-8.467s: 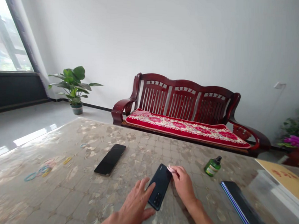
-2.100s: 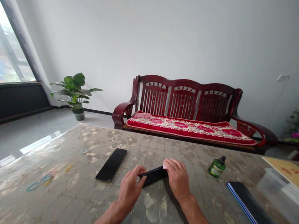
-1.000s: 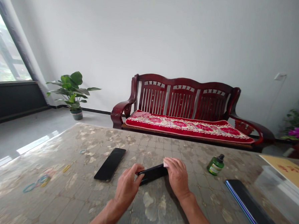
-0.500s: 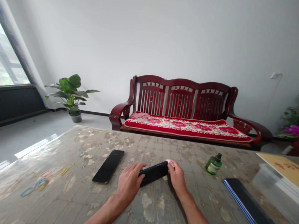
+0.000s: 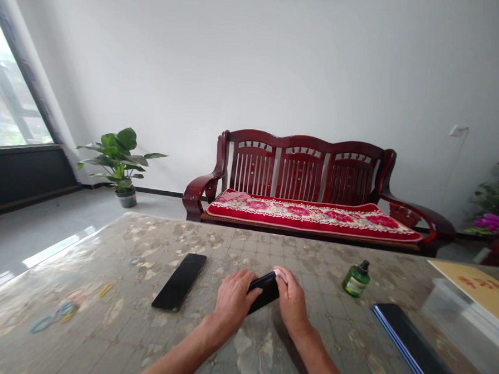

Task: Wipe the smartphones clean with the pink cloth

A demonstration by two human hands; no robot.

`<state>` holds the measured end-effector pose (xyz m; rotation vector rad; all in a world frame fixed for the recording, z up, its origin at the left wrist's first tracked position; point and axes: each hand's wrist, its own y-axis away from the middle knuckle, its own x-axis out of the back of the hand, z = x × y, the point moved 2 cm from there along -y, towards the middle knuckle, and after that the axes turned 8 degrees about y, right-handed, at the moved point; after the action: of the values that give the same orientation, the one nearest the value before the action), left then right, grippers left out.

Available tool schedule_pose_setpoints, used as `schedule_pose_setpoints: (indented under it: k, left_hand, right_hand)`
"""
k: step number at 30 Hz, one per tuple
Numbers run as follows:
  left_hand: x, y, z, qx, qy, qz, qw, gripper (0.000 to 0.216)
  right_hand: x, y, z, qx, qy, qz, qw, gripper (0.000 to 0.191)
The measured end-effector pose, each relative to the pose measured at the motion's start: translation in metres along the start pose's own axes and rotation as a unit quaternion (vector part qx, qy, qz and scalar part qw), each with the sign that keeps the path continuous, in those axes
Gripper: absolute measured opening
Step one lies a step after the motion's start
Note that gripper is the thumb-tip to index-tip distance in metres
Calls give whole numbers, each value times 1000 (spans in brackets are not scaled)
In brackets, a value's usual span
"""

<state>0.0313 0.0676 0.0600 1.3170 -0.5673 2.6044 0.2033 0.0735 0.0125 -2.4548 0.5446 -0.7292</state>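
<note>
A black smartphone [image 5: 265, 295] is held tilted above the table in front of me. My left hand [image 5: 234, 299] is closed round its left part, thumb across the dark face. At the phone's upper right corner, my right hand [image 5: 292, 305] pinches a small whitish cloth [image 5: 280, 274] against the edge; most of the cloth is hidden by the fingers. Another black smartphone [image 5: 180, 282] lies flat to the left of my hands. A green bottle [image 5: 357, 279] with a black cap stands to the right.
A dark phone with a blue edge [image 5: 420, 349] lies at the right, beside a clear plastic box [image 5: 456, 315] with a tan card [image 5: 474, 280] on top. Colourful rubber bands [image 5: 61, 314] lie at the left. Beyond the table [image 5: 146, 237] stands a red wooden bench [image 5: 300, 173].
My left hand has moved right along the phone, closer to my right hand, and the phone is angled more steeply. The camera view has tipped slightly upward.
</note>
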Motion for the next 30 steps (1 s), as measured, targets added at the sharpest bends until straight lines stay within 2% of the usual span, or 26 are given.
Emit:
schedule_pose_setpoints:
  k: [5,10,13,18,26,30]
  left_hand:
    - [-1,-2,8,-15,59,43,997,5]
    - [-3,-2,12,-38,132,107,985,7]
    - [-2,-1,8,-27,195,153,969,8]
    - [2,0,1,-18,257,198,946,12]
    - [-4,3,11,-59,307,220,924,9]
    - [-4,4,7,-59,316,230,919,9]
  right_hand:
    - [10,-4,-29,93,57,1,994,26]
    - [23,-9,-58,179,135,6,975,26]
    - [28,-10,-57,202,171,10,964,25]
    - [30,-12,-44,219,136,37,966,23]
    - [22,-12,-81,264,137,39,954,27]
    - [25,-13,-75,286,161,42,944,28]
